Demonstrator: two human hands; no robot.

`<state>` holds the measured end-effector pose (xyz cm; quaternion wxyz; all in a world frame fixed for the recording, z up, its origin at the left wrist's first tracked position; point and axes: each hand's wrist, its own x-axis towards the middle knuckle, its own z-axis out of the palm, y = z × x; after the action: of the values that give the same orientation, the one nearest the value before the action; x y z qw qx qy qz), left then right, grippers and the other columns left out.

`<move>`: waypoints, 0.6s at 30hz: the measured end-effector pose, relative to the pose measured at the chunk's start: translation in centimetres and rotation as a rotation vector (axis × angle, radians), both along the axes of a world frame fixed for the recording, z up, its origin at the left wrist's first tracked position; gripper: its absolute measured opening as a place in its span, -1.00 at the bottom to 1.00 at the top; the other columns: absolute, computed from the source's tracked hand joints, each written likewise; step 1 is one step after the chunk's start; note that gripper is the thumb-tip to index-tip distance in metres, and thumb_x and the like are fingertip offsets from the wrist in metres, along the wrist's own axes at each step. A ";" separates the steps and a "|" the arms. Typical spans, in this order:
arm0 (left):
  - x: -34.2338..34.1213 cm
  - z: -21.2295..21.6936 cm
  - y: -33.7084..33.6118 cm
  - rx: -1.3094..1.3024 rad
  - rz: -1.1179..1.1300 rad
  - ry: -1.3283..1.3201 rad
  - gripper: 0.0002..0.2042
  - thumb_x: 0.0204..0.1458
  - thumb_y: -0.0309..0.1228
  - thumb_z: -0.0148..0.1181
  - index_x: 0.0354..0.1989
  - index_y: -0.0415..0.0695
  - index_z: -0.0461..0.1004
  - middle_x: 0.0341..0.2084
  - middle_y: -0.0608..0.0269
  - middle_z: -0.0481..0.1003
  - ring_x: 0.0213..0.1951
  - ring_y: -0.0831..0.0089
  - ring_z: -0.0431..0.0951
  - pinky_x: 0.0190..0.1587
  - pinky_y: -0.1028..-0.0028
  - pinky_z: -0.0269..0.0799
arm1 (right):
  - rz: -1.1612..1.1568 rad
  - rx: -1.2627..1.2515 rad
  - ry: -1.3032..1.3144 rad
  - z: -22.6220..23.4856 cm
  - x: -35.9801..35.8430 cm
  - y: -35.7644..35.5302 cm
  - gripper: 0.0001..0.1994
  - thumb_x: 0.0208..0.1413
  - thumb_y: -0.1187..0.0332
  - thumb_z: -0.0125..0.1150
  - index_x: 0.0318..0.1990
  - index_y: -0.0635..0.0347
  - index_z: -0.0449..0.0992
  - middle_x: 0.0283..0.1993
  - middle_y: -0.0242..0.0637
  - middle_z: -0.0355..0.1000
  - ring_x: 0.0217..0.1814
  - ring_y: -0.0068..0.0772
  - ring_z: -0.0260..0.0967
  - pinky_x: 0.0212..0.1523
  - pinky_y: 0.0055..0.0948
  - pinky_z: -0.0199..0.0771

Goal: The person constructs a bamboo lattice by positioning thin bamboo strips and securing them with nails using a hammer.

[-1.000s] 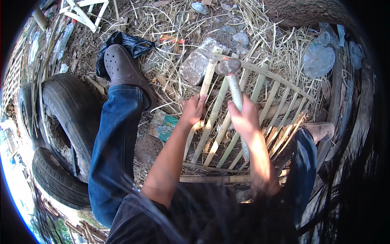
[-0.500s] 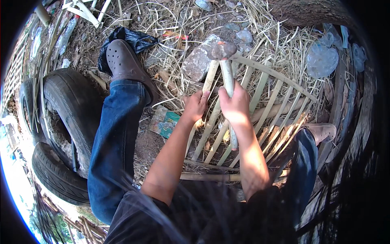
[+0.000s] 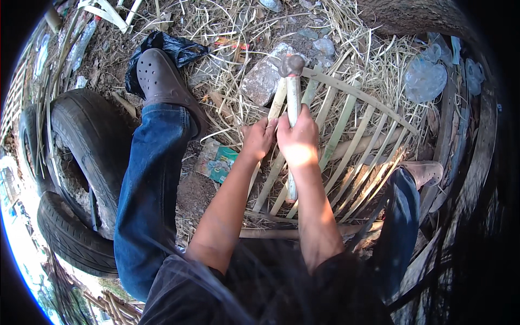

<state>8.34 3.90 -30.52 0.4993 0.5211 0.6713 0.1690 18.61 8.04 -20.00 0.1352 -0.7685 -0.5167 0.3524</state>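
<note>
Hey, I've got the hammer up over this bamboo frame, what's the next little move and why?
Probably a short, controlled tap downward. Your right hand grips the hammer with its head raised near the top end of a bamboo slat, and your left hand steadies that slat close beside it, so keep the swing small.

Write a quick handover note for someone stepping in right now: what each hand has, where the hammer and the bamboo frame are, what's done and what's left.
Right hand: closed round the hammer handle, head up over the frame's top end.
Left hand: gripping a slat beside the hammer.
Bamboo frame: lies flat on straw between the legs, slats fanned out and a curved crosspiece across the far end, next to a rock. Tyres to the left.
Done: slats laid out under the crosspiece.
Left: cannot tell which joints are fastened; check them.
</note>
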 end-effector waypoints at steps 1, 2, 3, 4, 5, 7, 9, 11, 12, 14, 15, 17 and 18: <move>0.2 0.0 -0.2 0.006 0.011 -0.034 -0.63 0.27 -0.07 -0.11 -0.22 -0.09 0.53 -0.55 0.00 0.54 -0.30 -0.02 0.55 0.14 0.09 0.06 | -0.019 0.022 0.011 0.5 0.3 0.0 -0.69 0.09 0.26 0.12 -0.17 0.36 0.34 -0.41 0.19 0.48 -0.30 0.28 0.47 -0.26 0.06 0.47; 0.2 -0.7 -0.4 0.013 0.031 -0.064 -0.63 0.27 -0.07 -0.11 -0.21 -0.08 0.53 -0.55 0.01 0.54 -0.29 -0.02 0.55 0.14 0.09 0.05 | -0.029 0.045 0.025 0.5 0.2 0.2 -0.71 0.08 0.29 0.12 -0.18 0.37 0.34 -0.43 0.20 0.47 -0.32 0.28 0.47 -0.29 0.05 0.47; -0.3 -0.9 -0.6 0.016 0.035 -0.047 -0.63 0.27 -0.07 -0.11 -0.21 -0.08 0.54 -0.54 0.00 0.54 -0.29 -0.02 0.55 0.14 0.08 0.05 | -0.033 0.055 0.072 0.9 -0.3 -0.4 -0.73 0.08 0.32 0.12 -0.19 0.37 0.34 -0.43 0.20 0.46 -0.34 0.27 0.47 -0.31 0.05 0.47; -0.8 -1.2 -0.8 0.019 0.038 -0.031 -0.63 0.27 -0.07 -0.11 -0.20 -0.07 0.54 -0.54 0.00 0.54 -0.28 -0.03 0.55 0.14 0.08 0.05 | -0.038 0.064 0.119 1.8 -0.9 -1.9 -0.74 0.07 0.34 0.13 -0.20 0.37 0.34 -0.44 0.20 0.46 -0.35 0.27 0.47 -0.33 0.04 0.47; -1.3 -1.5 -1.1 0.020 0.046 -0.012 -0.63 0.27 -0.07 -0.11 -0.19 -0.07 0.54 -0.54 0.00 0.54 -0.28 -0.03 0.55 0.14 0.07 0.04 | -0.038 0.071 0.169 2.4 -1.4 -3.5 -0.76 0.07 0.37 0.13 -0.21 0.37 0.34 -0.45 0.21 0.45 -0.36 0.27 0.47 -0.35 0.04 0.47; -1.3 -2.0 -1.2 -0.031 0.067 -0.062 -0.63 0.27 -0.07 -0.11 -0.19 -0.07 0.54 -0.54 -0.01 0.54 -0.28 -0.03 0.54 0.13 0.08 0.05 | -0.036 0.086 0.205 2.5 -1.2 -5.5 -0.81 0.06 0.42 0.15 -0.23 0.35 0.37 -0.53 0.14 0.42 -0.45 0.18 0.48 -0.42 -0.06 0.46; -1.4 -2.1 -0.8 -0.040 0.038 -0.061 -0.63 0.27 -0.07 -0.11 -0.20 -0.07 0.54 -0.54 0.00 0.54 -0.29 -0.03 0.54 0.12 0.08 0.05 | -0.051 0.147 0.158 1.4 -1.2 -6.1 -0.81 0.07 0.41 0.15 -0.22 0.34 0.38 -0.54 0.11 0.41 -0.46 0.15 0.48 -0.43 -0.09 0.45; -0.6 -1.2 -0.4 -0.033 0.014 -0.036 -0.63 0.27 -0.06 -0.11 -0.20 -0.07 0.54 -0.55 0.00 0.53 -0.29 -0.04 0.54 0.11 0.08 0.06 | -0.076 0.171 0.099 -0.1 -0.8 -4.5 -0.78 0.07 0.37 0.15 -0.23 0.34 0.36 -0.49 0.13 0.44 -0.39 0.25 0.46 -0.37 0.03 0.45; 0.0 -0.6 -0.2 -0.028 0.004 -0.020 -0.63 0.27 -0.06 -0.11 -0.20 -0.07 0.54 -0.55 0.00 0.53 -0.29 -0.04 0.54 0.11 0.08 0.06 | -0.081 0.124 0.033 -0.2 -0.1 -2.9 -0.77 0.08 0.35 0.15 -0.22 0.33 0.37 -0.46 0.12 0.47 -0.37 0.24 0.47 -0.34 0.03 0.46; 0.2 -0.8 -0.1 -0.051 0.021 -0.044 -0.62 0.27 -0.05 -0.12 -0.20 -0.07 0.54 -0.55 0.01 0.54 -0.28 -0.03 0.54 0.11 0.09 0.05 | -0.093 0.014 0.025 -0.3 0.7 -1.6 -0.76 0.07 0.33 0.16 -0.22 0.33 0.37 -0.45 0.11 0.48 -0.36 0.24 0.47 -0.32 0.03 0.46; -0.3 -1.1 -0.3 -0.055 0.023 -0.039 -0.61 0.27 -0.04 -0.12 -0.20 -0.07 0.54 -0.55 0.02 0.54 -0.29 -0.02 0.54 0.11 0.09 0.05 | -0.084 0.038 0.050 -0.3 0.5 -2.6 -0.76 0.06 0.34 0.16 -0.23 0.35 0.38 -0.47 0.15 0.46 -0.38 0.25 0.46 -0.34 0.02 0.47; -1.6 -2.5 -0.9 -0.150 0.071 -0.065 -0.60 0.27 -0.03 -0.12 -0.20 -0.06 0.54 -0.56 0.04 0.54 -0.30 0.00 0.54 0.12 0.11 0.04 | -0.041 0.095 0.114 -0.3 -0.1 -5.9 -0.77 0.05 0.35 0.14 -0.24 0.36 0.39 -0.50 0.16 0.44 -0.40 0.25 0.46 -0.37 0.01 0.46; -1.3 -2.4 -0.8 -0.160 0.067 -0.058 -0.60 0.27 -0.03 -0.12 -0.20 -0.07 0.54 -0.56 0.05 0.54 -0.30 0.01 0.54 0.12 0.11 0.04 | -0.030 0.120 0.130 -0.4 0.3 -7.1 -0.78 0.05 0.36 0.14 -0.24 0.37 0.39 -0.51 0.17 0.43 -0.41 0.25 0.46 -0.39 0.00 0.46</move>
<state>7.03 3.12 -32.93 0.5526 0.4516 0.6850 0.1464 18.93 0.95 -20.40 0.2193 -0.7421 -0.5156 0.3678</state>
